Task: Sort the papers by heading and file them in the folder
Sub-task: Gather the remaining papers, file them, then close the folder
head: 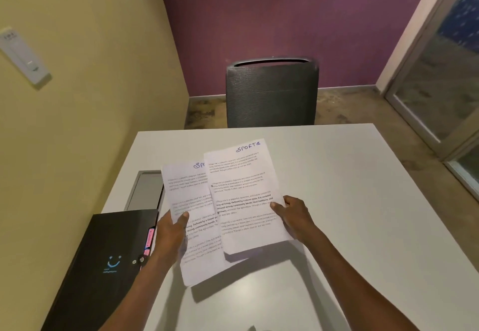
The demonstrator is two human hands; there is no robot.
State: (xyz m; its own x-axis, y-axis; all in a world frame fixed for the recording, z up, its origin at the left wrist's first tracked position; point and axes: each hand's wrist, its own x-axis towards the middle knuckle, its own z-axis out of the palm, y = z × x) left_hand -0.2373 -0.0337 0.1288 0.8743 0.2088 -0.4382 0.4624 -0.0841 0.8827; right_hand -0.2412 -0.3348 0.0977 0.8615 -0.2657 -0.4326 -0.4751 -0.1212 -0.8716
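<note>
From my remote seat I can read the handwritten heading "SPORTS" on the right sheet (246, 195), but the same blue heading on the left sheet (191, 216) is cut off after its first letters, because the right sheet overlaps its right edge. The printed paragraphs on both pages are too small and soft for me to read beyond a few bold words. My left hand (172, 229) pinches the left sheet at its left edge, thumb on top and the other fingers hidden underneath. My right hand (293, 214) grips the right sheet at its right edge in the same way, thumb on the page and fingers out of sight behind it. Both sheets are held up above the white table (363, 201), casting shadows on it, and I cannot tell whether more pages lie behind either one. The black folder (103, 260) lies closed at the near left corner of the table, partly running out of the bottom of the view, with a pale smiling-face mark on its cover and pink tabs (149, 240) poking out at its right edge; their lettering is unreadable and the contents are hidden. Beyond it a grey recessed panel (146, 190) is set into the tabletop, partly covered by the left sheet. A dark chair (270, 94) stands at the far side of the table.
</note>
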